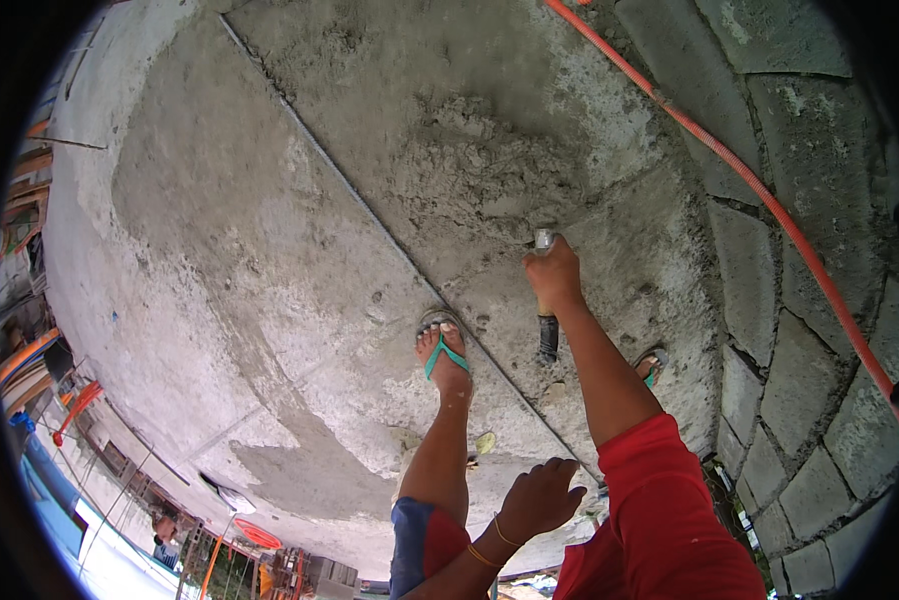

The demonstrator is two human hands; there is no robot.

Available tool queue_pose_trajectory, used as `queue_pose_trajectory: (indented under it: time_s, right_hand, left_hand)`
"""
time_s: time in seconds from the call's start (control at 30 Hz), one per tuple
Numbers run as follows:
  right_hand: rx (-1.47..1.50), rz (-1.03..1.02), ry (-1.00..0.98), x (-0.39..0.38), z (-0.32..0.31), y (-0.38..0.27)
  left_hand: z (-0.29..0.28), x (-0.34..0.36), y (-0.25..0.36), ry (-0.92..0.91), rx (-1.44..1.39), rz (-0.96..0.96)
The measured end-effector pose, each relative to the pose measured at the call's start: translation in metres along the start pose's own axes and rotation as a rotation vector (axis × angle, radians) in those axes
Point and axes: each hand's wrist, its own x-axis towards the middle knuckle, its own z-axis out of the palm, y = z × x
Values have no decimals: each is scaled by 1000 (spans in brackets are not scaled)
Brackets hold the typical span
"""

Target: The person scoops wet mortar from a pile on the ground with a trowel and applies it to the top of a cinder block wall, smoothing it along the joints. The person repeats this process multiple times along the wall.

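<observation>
Rough grey concrete slab (269, 260) underfoot, grainy and pitted, lighter patchy skim toward lower left, split by a thin straight groove (369, 215) running diagonally from top centre down to lower right. Mound of wet grey mortar (479, 165) on the slab just above the tool, lumpy, coarse, irregular edge. Right hand (554, 272) closed around the handle of a trowel-like tool (546, 300) (exact type hard to tell): pale metal-looking end (542, 239) poking out above the fist toward the mortar, dark narrow end (548, 338) below it. Long axis near vertical in view, roughly in line with the forearm, top end just touching or nearly touching the mortar edge; cannot tell which. Left hand (539, 497) held low near the knee, fingers curled loosely, holding nothing, thin yellow band at the wrist. Red sleeve (659, 500) on the right arm. Left foot in a teal flip-flop (442, 352) planted right at the groove; second sandal (651, 366) partly hidden behind the right forearm. Block wall (769, 330) along the right, large grey rectangular blocks with rough joints. Orange corrugated hose (759, 190) running diagonally across slab edge and wall, top centre to right edge. No containers in view holding anything. Slab edge at left drops off to clutter far below, too small to make out.
</observation>
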Motion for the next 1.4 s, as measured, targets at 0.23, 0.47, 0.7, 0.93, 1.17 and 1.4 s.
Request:
queue_pose_trajectory:
  time_s: [0.23,0.47,0.7,0.93,1.17,1.4]
  right_hand:
    - [-551,-283,118,-65,-3,4]
    - [-246,-256,-181,-129,-52,-33]
    - [-89,-68,-168,-74,-48,-2]
    - [225,294,-75,-105,-65,84]
    - [295,216,-288,10,-7,-16]
    - [300,146,-530,-32,-44,-56]
  left_hand:
    - [2,8,-11,149,27,62]
    - [19,15,-16,175,51,103]
    - [14,13,-19,137,82,54]
    - [-20,3,-23,-12,107,22]
    - [-25,-2,-22,-16,110,-6]
    - [-16,0,-9,-39,162,-86]
